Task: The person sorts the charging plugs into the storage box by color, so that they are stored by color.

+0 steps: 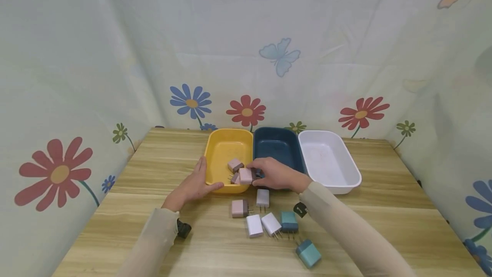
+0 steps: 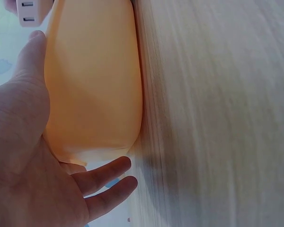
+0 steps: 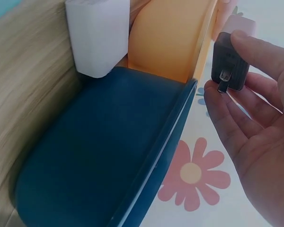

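Note:
My right hand (image 1: 278, 174) pinches a pink charger plug (image 1: 245, 176) with a dark prong end between thumb and fingers. It holds the plug over the front right part of the yellow tray (image 1: 226, 146). In the right wrist view, the folding prongs show on the charger's dark face (image 3: 229, 59). Other pink plugs (image 1: 235, 165) lie inside the yellow tray, partly hidden. My left hand (image 1: 194, 183) rests against that tray's front left corner, thumb along the front and fingers extended along the left side. In the left wrist view, the fingers (image 2: 109, 175) look loosely spread by the tray's corner.
A dark blue tray (image 1: 276, 146) and a white tray (image 1: 323, 157) stand to the right of the yellow one. In front lie a pink plug (image 1: 239, 208), white plugs (image 1: 254, 225) and teal plugs (image 1: 308, 253). A flowered cloth hangs behind the wooden table (image 1: 207, 243).

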`<state>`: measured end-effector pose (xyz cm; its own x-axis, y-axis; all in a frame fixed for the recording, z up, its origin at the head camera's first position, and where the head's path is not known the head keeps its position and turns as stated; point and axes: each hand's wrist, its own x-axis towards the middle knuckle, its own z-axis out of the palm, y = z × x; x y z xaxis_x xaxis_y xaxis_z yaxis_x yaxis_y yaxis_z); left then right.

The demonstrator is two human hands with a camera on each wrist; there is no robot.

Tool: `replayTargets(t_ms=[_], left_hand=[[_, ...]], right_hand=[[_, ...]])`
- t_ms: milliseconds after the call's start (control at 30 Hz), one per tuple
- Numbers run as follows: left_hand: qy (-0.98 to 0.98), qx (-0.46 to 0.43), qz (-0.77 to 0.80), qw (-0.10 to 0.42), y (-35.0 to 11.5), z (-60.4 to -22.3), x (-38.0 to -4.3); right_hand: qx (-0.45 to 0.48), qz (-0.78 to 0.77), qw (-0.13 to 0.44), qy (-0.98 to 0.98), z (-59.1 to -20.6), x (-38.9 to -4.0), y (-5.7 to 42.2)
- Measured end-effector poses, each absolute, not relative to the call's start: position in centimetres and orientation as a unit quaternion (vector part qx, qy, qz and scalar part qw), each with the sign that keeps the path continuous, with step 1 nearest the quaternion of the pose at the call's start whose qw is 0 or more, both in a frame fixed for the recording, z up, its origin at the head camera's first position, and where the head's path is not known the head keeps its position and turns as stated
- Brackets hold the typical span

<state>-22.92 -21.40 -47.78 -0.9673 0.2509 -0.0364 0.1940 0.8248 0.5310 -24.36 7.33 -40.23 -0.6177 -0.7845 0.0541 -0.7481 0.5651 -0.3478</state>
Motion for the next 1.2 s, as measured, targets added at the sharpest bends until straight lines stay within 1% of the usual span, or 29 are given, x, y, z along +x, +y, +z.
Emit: replayTargets(t_ms=[100, 233, 633, 800, 1200], left_hand=[[0.953, 0.120, 0.274, 0.051, -21.4, -47.8, -22.9], [0.952, 0.124, 0.277, 0.048, -21.4, -47.8, -22.9], [0.951, 0.121, 0.279, 0.048, -21.4, -47.7, -22.7], [0.951, 0.123, 0.279, 0.044, -21.4, -47.8, -22.7], [0.951, 0.123, 0.281, 0.041, -21.3, -47.8, -22.6]], right_hand=[[-0.434, -0.169, 0.047, 0.884, -40.4, -24.8, 6.9], [-0.423, -0.166, 0.052, 0.889, -40.5, -25.2, 6.3], [-0.372, -0.202, 0.108, 0.899, -39.8, -26.2, 4.3], [-0.372, -0.209, 0.113, 0.897, -40.2, -26.9, 3.7], [-0.338, -0.211, 0.121, 0.909, -41.4, -27.9, 2.0]])
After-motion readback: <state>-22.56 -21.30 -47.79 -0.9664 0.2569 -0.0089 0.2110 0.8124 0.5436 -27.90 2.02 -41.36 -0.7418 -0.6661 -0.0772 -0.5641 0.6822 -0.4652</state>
